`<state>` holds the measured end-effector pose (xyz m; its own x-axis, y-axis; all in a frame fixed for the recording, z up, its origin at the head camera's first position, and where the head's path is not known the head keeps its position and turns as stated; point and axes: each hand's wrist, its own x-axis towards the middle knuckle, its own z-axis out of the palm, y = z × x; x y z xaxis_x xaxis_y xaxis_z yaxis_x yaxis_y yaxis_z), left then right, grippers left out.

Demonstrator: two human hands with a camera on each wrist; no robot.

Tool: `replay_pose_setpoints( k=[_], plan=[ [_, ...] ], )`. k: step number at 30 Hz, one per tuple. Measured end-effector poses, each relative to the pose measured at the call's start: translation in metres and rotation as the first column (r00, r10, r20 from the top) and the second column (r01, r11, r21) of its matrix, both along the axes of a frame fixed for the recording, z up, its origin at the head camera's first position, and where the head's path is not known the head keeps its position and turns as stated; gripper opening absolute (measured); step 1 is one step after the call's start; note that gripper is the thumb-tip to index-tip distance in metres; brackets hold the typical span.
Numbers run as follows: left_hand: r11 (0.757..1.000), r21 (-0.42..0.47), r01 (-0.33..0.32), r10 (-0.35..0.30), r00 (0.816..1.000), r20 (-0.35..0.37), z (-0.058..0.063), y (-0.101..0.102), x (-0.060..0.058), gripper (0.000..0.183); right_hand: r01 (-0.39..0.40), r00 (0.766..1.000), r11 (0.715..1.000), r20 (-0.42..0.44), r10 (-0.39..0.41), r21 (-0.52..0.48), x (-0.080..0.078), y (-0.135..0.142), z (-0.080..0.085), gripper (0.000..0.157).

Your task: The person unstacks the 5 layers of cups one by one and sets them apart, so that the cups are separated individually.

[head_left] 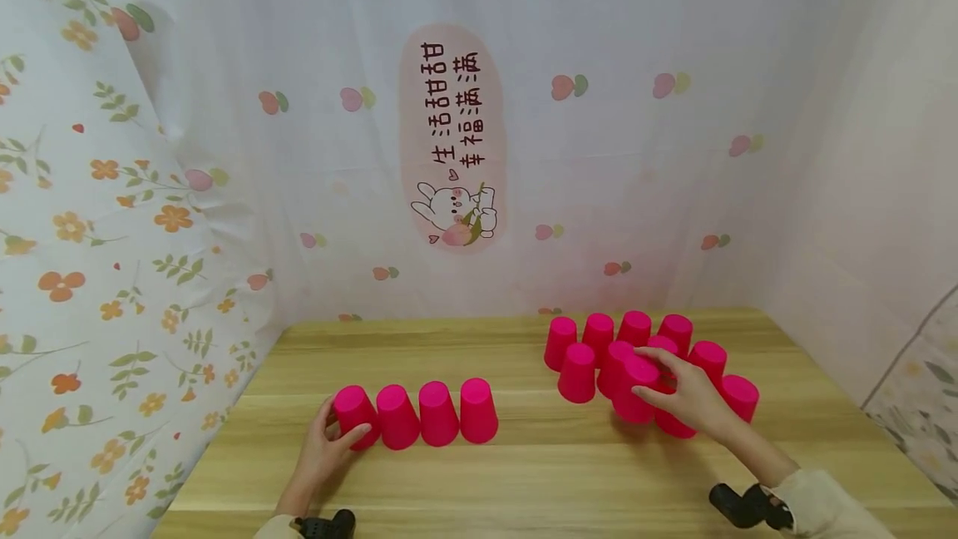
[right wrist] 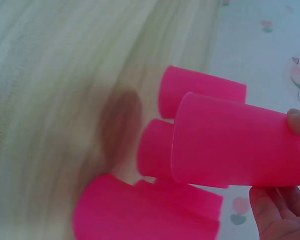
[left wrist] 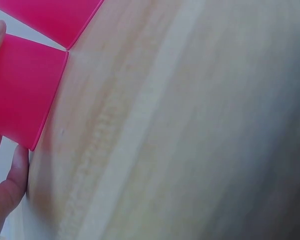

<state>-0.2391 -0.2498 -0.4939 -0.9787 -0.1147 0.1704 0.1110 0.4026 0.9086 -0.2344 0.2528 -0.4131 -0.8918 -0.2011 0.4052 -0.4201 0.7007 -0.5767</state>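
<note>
At the left end of a row of upside-down pink cups, my left hand (head_left: 322, 449) holds the end cup (head_left: 353, 414) between thumb and fingers. That cup stands on the table, close against its neighbour (head_left: 398, 418); the left wrist view shows the two rims touching. On the right, my right hand (head_left: 694, 396) grips another upside-down pink cup (head_left: 633, 396) near its base. This cup is raised off the table, and its shadow falls below it in the right wrist view. Behind and beside it stands a cluster of upside-down pink cups (head_left: 576, 377), some partly hidden by the hand.
The wooden table (head_left: 479, 489) has a pale patterned curtain (head_left: 337, 215) behind it and a flowered cloth (head_left: 112, 273) at the left. Bare tabletop lies between the row and the cluster. Black devices (head_left: 748, 507) are worn on both wrists.
</note>
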Motion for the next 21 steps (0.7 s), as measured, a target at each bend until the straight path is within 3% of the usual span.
replay_pose_setpoints(
  k=[6, 11, 21],
  plan=[
    [1.0, -0.006, 0.004, -0.004, 1.0, 0.008, 0.001, -0.001, 0.0, 0.066, 0.045, 0.997, 0.997, -0.064, -0.041, 0.062, -0.001, 0.001, -0.018, 0.053],
    [1.0, -0.003, 0.003, -0.003, 1.0, 0.018, 0.0, -0.001, 0.001, 0.066, 0.078, 0.996, 0.994, -0.059, -0.074, 0.074, 0.001, -0.001, -0.029, 0.055],
    [1.0, -0.009, -0.005, 0.005, 1.0, 0.003, 0.001, -0.001, 0.0, 0.065, 0.11, 0.994, 0.993, -0.025, -0.11, 0.038, -0.001, -0.006, -0.031, 0.053]
  ],
)
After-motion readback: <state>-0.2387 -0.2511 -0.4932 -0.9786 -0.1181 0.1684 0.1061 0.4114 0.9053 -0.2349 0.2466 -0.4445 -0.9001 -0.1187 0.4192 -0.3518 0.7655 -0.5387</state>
